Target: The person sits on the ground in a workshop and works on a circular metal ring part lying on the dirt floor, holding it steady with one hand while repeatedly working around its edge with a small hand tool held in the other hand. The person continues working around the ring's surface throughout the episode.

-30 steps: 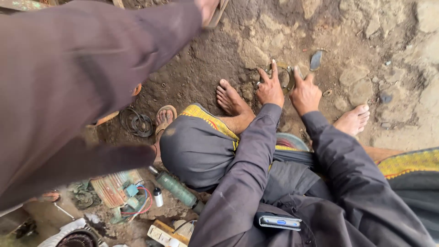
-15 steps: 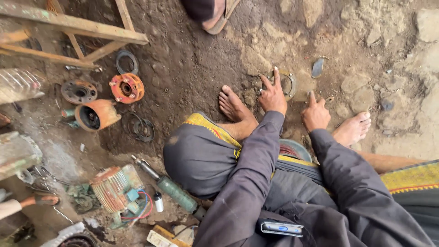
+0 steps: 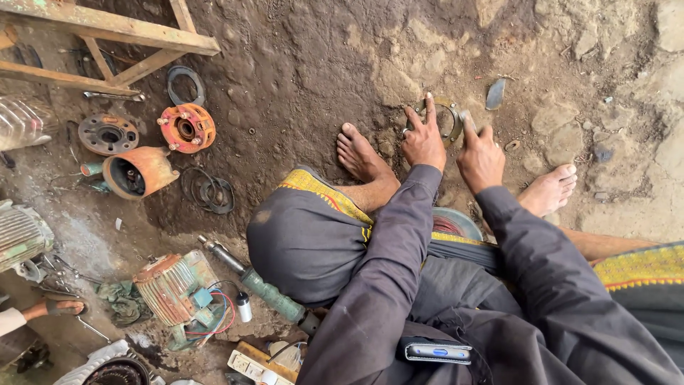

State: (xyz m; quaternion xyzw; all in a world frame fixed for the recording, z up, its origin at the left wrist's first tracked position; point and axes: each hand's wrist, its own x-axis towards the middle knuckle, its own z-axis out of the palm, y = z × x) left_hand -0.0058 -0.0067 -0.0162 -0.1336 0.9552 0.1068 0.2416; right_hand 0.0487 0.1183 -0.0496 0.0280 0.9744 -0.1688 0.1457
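Observation:
I squat barefoot on dirt ground, both arms stretched forward between my knees. My left hand (image 3: 422, 139) rests fingers spread on the left edge of a rusty metal ring (image 3: 447, 117) lying flat in the soil. My right hand (image 3: 479, 155) sits just right of the ring, index finger pointing up at its right side. Neither hand encloses the ring. My left foot (image 3: 360, 155) and right foot (image 3: 547, 189) flank the hands. Under my legs a round motor part with copper windings (image 3: 453, 222) shows partly.
At left lie an orange flanged hub (image 3: 187, 127), a dark disc (image 3: 108, 133), an orange motor housing (image 3: 137, 172), loose rings (image 3: 209, 191), a finned motor (image 3: 173, 287) with wires, a green shaft (image 3: 263, 289). A wooden frame (image 3: 114, 28) stands top left. Another person's sandalled foot (image 3: 60, 308) is low left.
A dark-sleeved arm that covered the left side one second ago has gone, showing the parts on the ground. My hands have stayed at the ring, the right one shifting slightly.

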